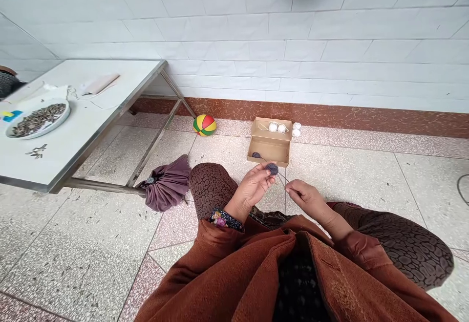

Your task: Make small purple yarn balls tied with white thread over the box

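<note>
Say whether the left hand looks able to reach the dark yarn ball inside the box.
Probably yes: the dark yarn ball lies in the open box near the left hand, though that hand holds another ball.

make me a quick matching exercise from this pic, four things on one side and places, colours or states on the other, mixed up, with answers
1. left hand
2. right hand
3. beach-style ball
4. oval tray

A. on the white table
B. pinching a dark strand
C. red, yellow and green
D. holding a small dark yarn ball

Pairs: 1-D, 2-B, 3-C, 4-A
</note>
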Action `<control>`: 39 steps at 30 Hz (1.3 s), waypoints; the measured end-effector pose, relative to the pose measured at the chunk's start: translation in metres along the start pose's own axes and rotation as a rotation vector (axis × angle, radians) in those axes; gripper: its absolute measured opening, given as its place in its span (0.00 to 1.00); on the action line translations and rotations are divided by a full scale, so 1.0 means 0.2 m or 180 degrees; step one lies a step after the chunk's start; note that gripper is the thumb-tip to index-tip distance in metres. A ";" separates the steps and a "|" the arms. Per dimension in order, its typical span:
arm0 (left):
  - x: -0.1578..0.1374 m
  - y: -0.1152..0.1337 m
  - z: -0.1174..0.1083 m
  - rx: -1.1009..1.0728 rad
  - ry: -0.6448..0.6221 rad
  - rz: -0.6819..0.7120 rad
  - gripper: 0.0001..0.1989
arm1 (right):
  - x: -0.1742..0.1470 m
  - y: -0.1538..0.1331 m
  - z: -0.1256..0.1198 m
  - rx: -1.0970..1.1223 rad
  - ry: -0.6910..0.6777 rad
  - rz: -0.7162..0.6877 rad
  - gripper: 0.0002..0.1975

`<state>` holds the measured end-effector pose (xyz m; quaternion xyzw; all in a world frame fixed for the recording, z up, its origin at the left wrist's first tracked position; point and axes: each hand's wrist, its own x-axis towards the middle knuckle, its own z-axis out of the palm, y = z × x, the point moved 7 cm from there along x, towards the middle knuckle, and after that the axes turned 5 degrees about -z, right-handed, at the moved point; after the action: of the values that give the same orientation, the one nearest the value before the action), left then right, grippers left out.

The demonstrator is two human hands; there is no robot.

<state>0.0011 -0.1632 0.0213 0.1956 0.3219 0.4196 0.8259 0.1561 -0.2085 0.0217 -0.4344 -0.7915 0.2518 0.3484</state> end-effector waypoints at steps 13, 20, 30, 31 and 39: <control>-0.06 -0.07 0.10 0.0814 -0.0657 -0.0271 0.31 | 0.23 -0.14 -0.24 0.0371 0.0431 0.0007 0.09; -0.07 -0.09 0.12 0.0363 -0.0757 -0.0467 0.26 | 0.14 -0.01 -0.06 0.0997 0.0500 0.0644 0.13; -0.06 -0.10 0.08 0.0134 -0.0457 -0.0411 0.21 | 0.09 0.00 -0.05 0.0306 0.0506 0.0369 0.12; -0.06 -0.10 0.08 0.0136 -0.0431 -0.0376 0.21 | 0.09 0.00 -0.04 0.0279 0.0487 0.0320 0.11; -0.03 -0.08 0.06 0.0199 -0.0266 -0.0060 0.23 | 0.08 -0.05 0.02 -0.0095 0.0116 -0.0020 0.09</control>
<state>0.0158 -0.1779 0.0233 0.2357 0.3018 0.3930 0.8360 0.1422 -0.2002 0.0316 -0.4416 -0.7901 0.2309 0.3571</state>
